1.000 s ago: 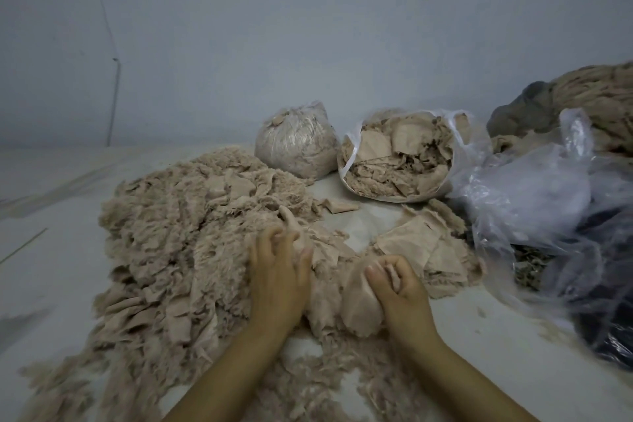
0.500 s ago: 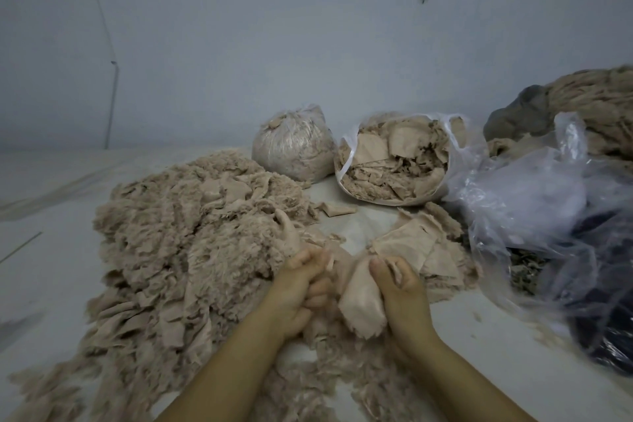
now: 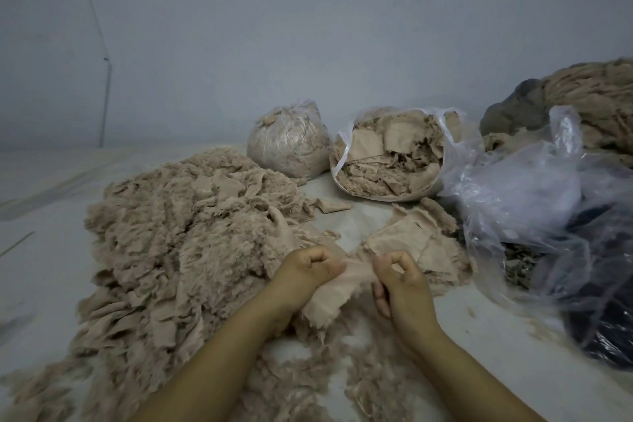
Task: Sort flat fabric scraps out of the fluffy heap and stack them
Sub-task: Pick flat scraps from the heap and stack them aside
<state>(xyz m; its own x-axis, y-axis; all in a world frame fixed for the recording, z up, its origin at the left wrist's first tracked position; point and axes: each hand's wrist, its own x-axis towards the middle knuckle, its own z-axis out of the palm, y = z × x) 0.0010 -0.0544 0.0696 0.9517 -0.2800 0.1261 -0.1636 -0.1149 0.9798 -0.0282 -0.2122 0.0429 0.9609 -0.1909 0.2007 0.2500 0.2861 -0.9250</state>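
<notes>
Both hands pinch one beige flat fabric scrap [image 3: 330, 298], left hand [image 3: 303, 272] and right hand [image 3: 399, 279] at its upper corners; the flat-scrap stack [image 3: 404, 243] lies just beyond the right hand, the fluffy beige heap [image 3: 178, 236] leftward.

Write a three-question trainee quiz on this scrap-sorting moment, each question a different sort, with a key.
1. True or false: both the left hand and the right hand hold the same fabric scrap.
2. Multiple choice: the stack of flat scraps lies (A) left of the fluffy heap, (B) right of the hands, in front of the open bag, (C) inside the tied bag.
3. Fill in: the tied bag stands to the ____ of the open bag.

Key: 1 true; 2 B; 3 left.
</notes>
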